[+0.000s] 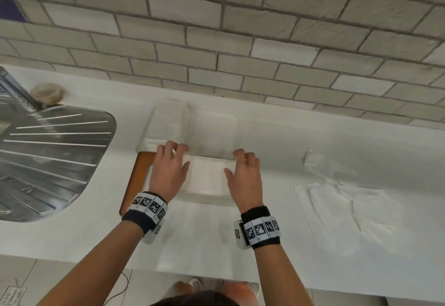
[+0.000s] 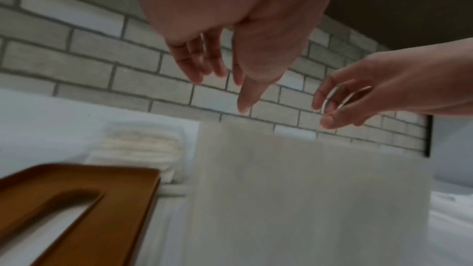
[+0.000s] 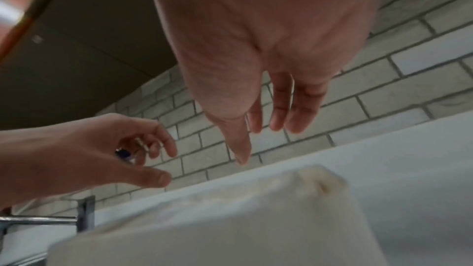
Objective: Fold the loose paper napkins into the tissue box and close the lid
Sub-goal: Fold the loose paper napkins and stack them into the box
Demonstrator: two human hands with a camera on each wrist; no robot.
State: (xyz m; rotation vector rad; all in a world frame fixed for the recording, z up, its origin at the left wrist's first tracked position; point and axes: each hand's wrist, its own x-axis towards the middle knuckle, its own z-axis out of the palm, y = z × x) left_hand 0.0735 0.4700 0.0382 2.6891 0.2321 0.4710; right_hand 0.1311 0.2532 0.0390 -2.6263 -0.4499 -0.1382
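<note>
The white tissue box (image 1: 204,196) stands mid-counter with white napkins (image 1: 209,175) on top of it; in the wrist views it is a blurred white block (image 2: 307,189) (image 3: 230,219). Its brown wooden lid (image 1: 134,178) (image 2: 76,199), with a slot, lies flat to the left of the box. My left hand (image 1: 179,158) (image 2: 230,80) hovers over the box's left end, my right hand (image 1: 237,163) (image 3: 256,135) over its right end. Both have relaxed fingers and hold nothing. A stack of folded napkins (image 1: 166,122) (image 2: 138,149) lies behind the lid.
Loose unfolded napkins (image 1: 346,214) lie on the white counter to the right, a crumpled one (image 1: 322,163) behind them. A steel sink drainboard (image 1: 48,151) is at the left with a round sponge (image 1: 47,92) behind it. A brick wall (image 1: 216,40) backs the counter.
</note>
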